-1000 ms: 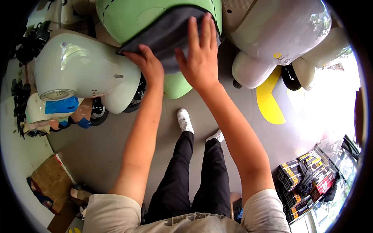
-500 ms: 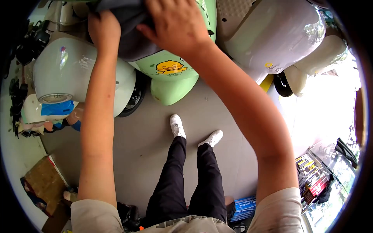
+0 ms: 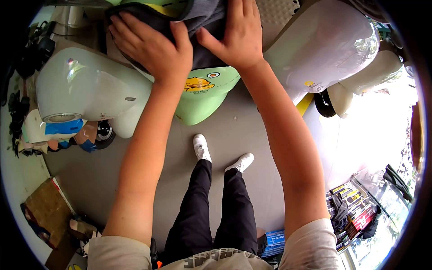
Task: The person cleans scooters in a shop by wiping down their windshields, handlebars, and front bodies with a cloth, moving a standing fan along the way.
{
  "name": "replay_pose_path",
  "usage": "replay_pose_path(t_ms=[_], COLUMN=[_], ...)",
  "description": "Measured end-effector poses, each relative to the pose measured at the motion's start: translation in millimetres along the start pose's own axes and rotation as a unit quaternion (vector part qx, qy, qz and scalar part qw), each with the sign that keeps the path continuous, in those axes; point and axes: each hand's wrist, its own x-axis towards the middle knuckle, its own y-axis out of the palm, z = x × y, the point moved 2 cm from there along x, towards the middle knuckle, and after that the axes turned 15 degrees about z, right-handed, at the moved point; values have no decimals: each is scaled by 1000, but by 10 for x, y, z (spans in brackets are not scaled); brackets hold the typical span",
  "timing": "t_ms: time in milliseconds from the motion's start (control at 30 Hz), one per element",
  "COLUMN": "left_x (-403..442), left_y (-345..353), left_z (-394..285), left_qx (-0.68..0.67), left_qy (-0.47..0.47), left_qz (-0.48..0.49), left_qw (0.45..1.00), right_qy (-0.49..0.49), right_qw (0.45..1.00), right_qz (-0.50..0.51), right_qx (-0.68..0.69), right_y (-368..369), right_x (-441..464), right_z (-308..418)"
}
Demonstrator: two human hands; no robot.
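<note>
A dark grey cloth with a black edge is draped over the front of a light green scooter. Below the cloth, the scooter's panel carries a yellow duck sticker. My left hand lies on the cloth's left part, fingers stretched and thumb apart. On the right part rests my right hand, also with its fingers extended and thumb out; its upper fingertips run out of view at the top. Between the cloth's folded upper edge and the frame top, some green and yellow surface shows.
A pale scooter stands close on the left and a glossy greyish-white one on the right. Boxes of goods sit at lower right, a blue box behind my legs. Cardboard leans at lower left.
My left hand has moved right and down, from holding the cloth's left side to lying spread on it. The right hand has shifted right. The cloth now spreads wider across the scooter front.
</note>
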Motion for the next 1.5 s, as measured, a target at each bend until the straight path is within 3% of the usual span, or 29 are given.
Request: replay_pose_path(t_ms=[233, 467, 533, 567, 633, 833, 933, 967, 1033, 1100, 1167, 1233, 1333, 1500], left_x=[-374, -1283, -1566, -1706, -1982, -2635, -2765, -2805, -2832, -2815, -2817, -2761, -2560, -1932], left_y=[229, 719, 848, 903, 1006, 1135, 1116, 1109, 1077, 1032, 972, 900, 733, 549], left_z=[-265, -275, -222, -196, -84, 267, 344, 379, 414, 441, 455, 452, 346, 356], left_qx=[-4, 54, 76, 88, 108, 93, 88, 82, 56, -21, -10, -50, -139, -148], left_qy=[21, 111, 133, 136, 157, 117, 83, 62, 36, -22, -30, -52, -85, -143], left_qz=[63, 183, 218, 237, 259, 281, 308, 320, 302, 280, 304, 339, 313, 249], left_qw=[998, 975, 964, 958, 947, 948, 944, 942, 951, 959, 952, 938, 936, 947], right_qy=[46, 212, 311, 312, 406, 431, 450, 451, 501, 497, 494, 393, 379, 353], right_qw=[994, 962, 898, 898, 786, 769, 694, 692, 604, 620, 634, 742, 802, 876], right_qz=[-35, 105, 138, 140, 134, 126, 115, 117, 67, 64, 65, 23, 56, 72], right_qx=[97, 138, 279, 278, 446, 455, 551, 551, 616, 604, 591, 542, 458, 321], right_y=[368, 780, 784, 826, 1029, 1330, 1395, 1375, 1317, 1347, 1456, 1501, 1243, 811], right_x=[-693, -1641, -1782, -1861, -2055, -2257, -2256, -2253, -2253, -2225, -2272, -2187, -1975, -1575], right_z=[-160, -402, -373, -395, -495, -492, -341, -263, -79, 12, 60, 100, 264, 359])
